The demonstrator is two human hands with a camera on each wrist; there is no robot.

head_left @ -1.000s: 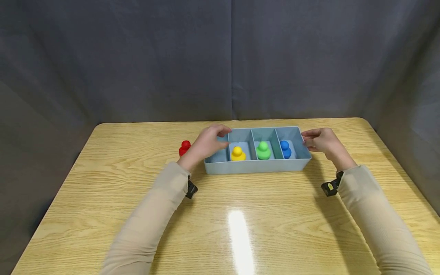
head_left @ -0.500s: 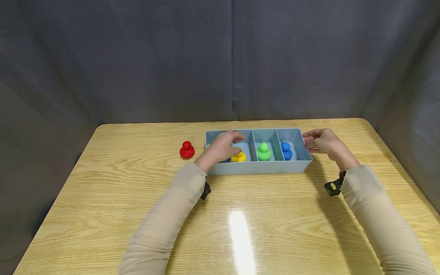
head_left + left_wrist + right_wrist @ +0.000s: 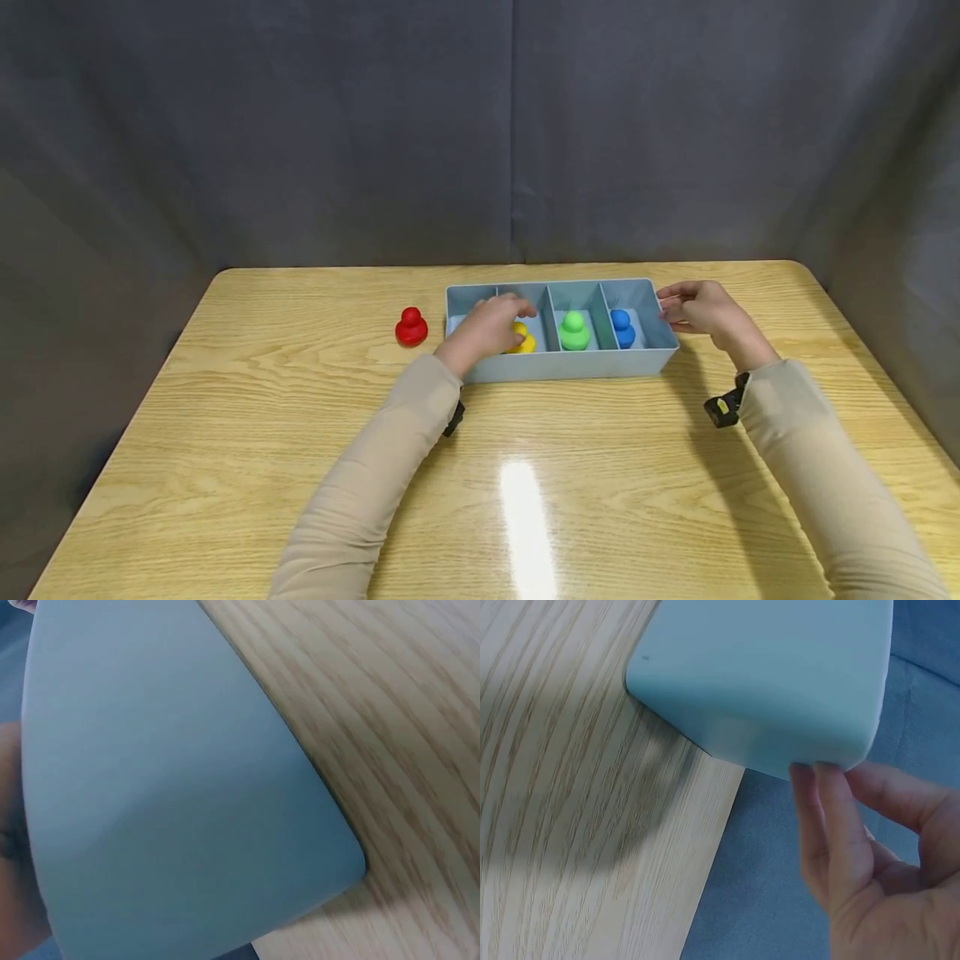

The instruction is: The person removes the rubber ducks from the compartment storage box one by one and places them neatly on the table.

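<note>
Left hand [image 3: 487, 329] now over yellow pawn [image 3: 523, 338]

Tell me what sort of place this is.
Probably a staged recording booth, not a lived-in room: a dark grey curtain walls in a wooden table that holds only a grey divided tray and bright toy pegs like the red one.
</note>
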